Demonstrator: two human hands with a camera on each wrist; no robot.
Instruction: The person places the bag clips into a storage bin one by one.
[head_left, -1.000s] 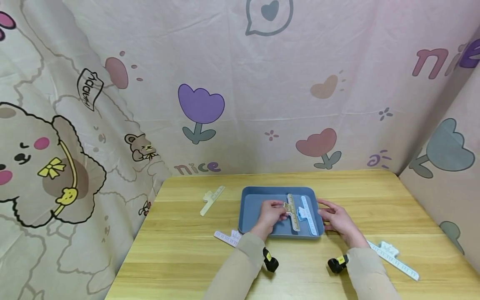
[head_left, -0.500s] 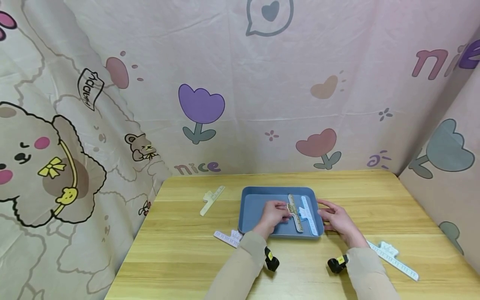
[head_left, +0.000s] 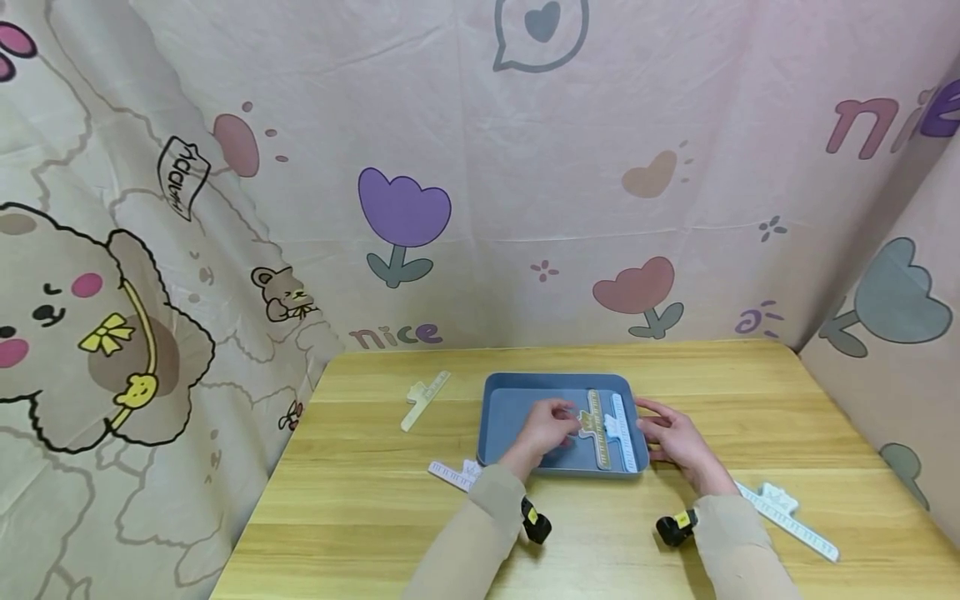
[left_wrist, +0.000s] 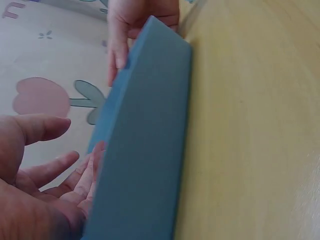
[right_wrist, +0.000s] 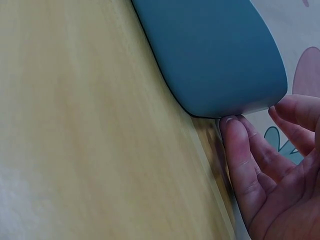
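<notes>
Two ruler-shaped clips lie side by side in the right part of a blue-grey tray (head_left: 501, 425): a gold-brown ruler clip (head_left: 598, 433) and a light blue ruler clip (head_left: 623, 433). My left hand (head_left: 547, 429) hovers inside the tray, fingertips right by the gold-brown clip's gripping tab. In the left wrist view its thumb and fingers are apart with nothing between them, partly behind the tray wall (left_wrist: 145, 125). My right hand (head_left: 675, 437) touches the tray's right outer side with its fingertips; the right wrist view shows those fingers (right_wrist: 237, 145) against the tray's end wall.
Outside the tray, a pale yellow ruler clip (head_left: 425, 402) lies at the back left. A lilac-white one (head_left: 452, 475) sits by the tray's front left corner, partly behind the left sleeve. Another, pale mint (head_left: 787, 517), lies right of the right forearm. A printed curtain (head_left: 510, 208) hangs behind the table.
The gold-brown clip has shifted right and come to lie beside the blue one, which also moved slightly right. My left hand's fingers have let go of it. The right hand stays put.
</notes>
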